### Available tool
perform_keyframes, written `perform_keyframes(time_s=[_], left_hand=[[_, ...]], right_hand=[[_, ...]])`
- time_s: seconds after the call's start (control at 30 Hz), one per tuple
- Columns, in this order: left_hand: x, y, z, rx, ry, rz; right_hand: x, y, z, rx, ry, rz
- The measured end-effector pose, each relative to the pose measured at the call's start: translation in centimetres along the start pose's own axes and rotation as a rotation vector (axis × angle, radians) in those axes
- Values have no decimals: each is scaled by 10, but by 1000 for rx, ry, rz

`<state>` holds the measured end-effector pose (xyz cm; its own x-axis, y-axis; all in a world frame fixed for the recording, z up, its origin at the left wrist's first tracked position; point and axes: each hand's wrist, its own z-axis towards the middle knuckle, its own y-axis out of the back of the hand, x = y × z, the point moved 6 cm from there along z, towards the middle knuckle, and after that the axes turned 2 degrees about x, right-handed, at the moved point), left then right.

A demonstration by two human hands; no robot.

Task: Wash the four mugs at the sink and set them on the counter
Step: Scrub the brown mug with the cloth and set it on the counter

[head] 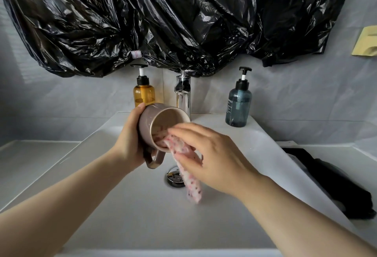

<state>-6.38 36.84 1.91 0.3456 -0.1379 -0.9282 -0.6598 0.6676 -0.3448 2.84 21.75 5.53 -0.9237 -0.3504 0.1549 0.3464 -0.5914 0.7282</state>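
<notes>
I see a mauve mug (145,126), a white cloth (191,185) with pink dots, an amber bottle (143,94), a teal bottle (238,106), black plastic sheeting (163,22), a white sink (122,205).

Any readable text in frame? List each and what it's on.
"POO": end of a word, start hidden, on the blue pump bottle.
Smaller lines below it: too blurred to read.
White tag on the black plastic sheet: red marks, illegible.
Amber pump bottle: no label visible.

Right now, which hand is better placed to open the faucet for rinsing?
Probably the right hand: it holds only the cloth, while the left hand grips the tilted mug in front of the faucet.
</notes>
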Motion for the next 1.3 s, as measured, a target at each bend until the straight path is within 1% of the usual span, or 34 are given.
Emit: perform_keyframes(time_s=[0.13,0.23,0.33,0.43,0.47,0.53,0.63,0.7,0.77,0.83,0.87,0.97,1.03,1.1,1.2,1.3], left_hand=[[-2,3,1,-12,-6,-4],[1,3,-1,-36,21,12],[2,-1,-3,-24,34,55],[4,-4,-4,2,37,93],[3,-5,-4,9,41,110],[0,-8,-5,24,31,150],[-10,-6,-6,-2,-29,295],[-14,-7,-9,24,-79,420],[-10,-10,-10,81,-64,487],[-9,-14,-13,164,-37,491],[-11,-15,-15,174,-24,489],[-16,-6,-16,129,3,517],[-16,-2,-16,121,-1,487],[-17,-5,-16,98,-48,467],[-21,-10,-16,49,-163,471],[-22,-14,-16,24,-259,502]], right_hand=[[5,-13,0,191,21,-32],[3,-23,-1,332,-23,-99],[2,-28,0,398,-53,-178],[8,-29,0,440,-29,-192],[10,-29,0,443,-15,-203],[12,-24,0,396,23,-224],[9,-11,2,316,47,-237],[7,-8,3,312,29,-223],[5,-9,2,322,31,-235],[5,-9,1,312,62,-269],[4,-10,0,314,77,-290],[0,-15,-1,362,98,-350],[-1,-18,-1,391,88,-331],[-1,-21,0,397,66,-343],[-2,-24,0,370,11,-403],[-3,-29,-1,404,-69,-442]])
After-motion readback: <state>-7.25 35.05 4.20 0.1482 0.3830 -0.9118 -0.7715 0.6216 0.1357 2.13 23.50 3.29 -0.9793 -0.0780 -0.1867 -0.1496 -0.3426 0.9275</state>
